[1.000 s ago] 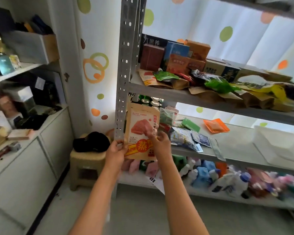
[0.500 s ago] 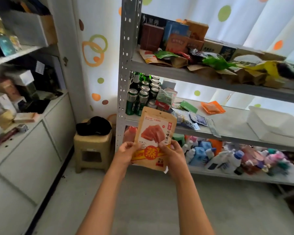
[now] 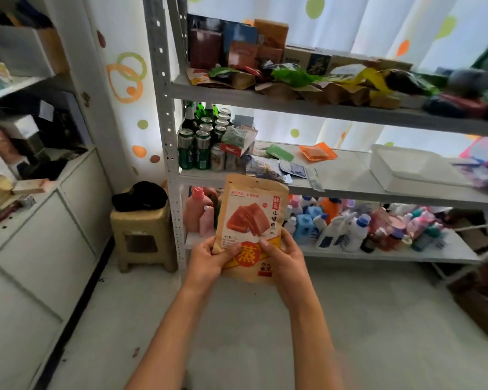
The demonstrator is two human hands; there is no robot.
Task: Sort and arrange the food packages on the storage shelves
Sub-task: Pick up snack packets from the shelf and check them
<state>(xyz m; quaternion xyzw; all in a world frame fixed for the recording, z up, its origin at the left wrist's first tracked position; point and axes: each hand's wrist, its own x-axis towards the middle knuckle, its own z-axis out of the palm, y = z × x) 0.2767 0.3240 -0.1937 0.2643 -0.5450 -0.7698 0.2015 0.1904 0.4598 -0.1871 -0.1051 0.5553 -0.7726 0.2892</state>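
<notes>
Both your left hand [image 3: 209, 258] and right hand [image 3: 286, 258] pinch the tan printed snack pouch [image 3: 251, 220] mid-frame, upright before the grey metal shelving [image 3: 350, 190]; bare floor below.

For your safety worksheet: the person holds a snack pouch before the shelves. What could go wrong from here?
1. The top shelf already carries a loose heap of bags; adding the pouch there may push some off.
2. Both hands grip only its lower part, so it could flop.
</notes>
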